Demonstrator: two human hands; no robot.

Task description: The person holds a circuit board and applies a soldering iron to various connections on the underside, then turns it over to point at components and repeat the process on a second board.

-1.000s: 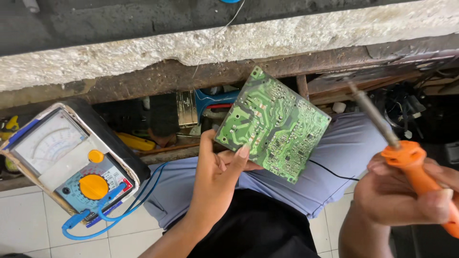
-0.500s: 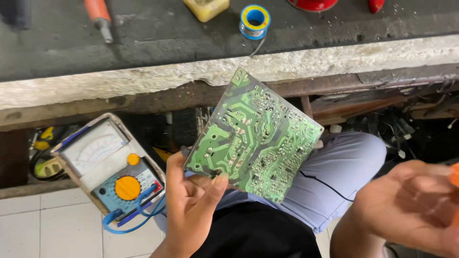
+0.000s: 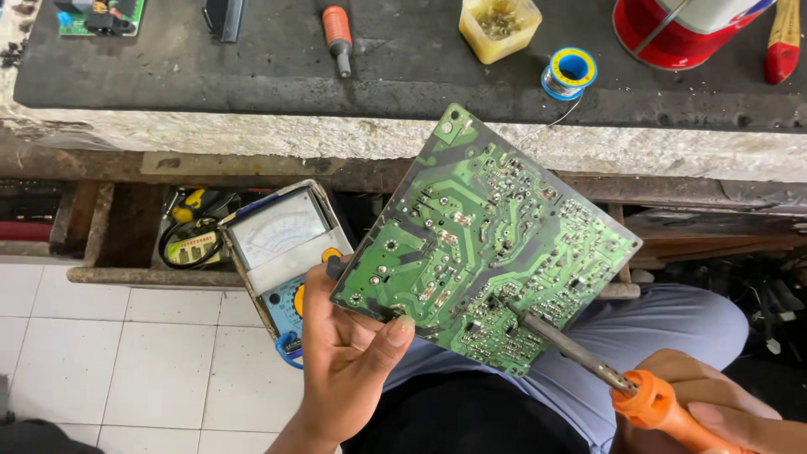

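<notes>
Left hand (image 3: 349, 361) grips the green circuit board (image 3: 483, 240) by its lower left corner, fingers clamped on the edge, thumb across the solder side. Board is held tilted above the lap, in front of the counter (image 3: 252, 71). Right hand (image 3: 723, 412) is closed round the orange handle of the soldering iron (image 3: 588, 357); its tip touches a joint near the board's lower middle. Step in hand, judged: reworking that joint. An analogue multimeter (image 3: 277, 244) stands behind the left hand; a solder spool (image 3: 570, 71) lies on the counter.
</notes>
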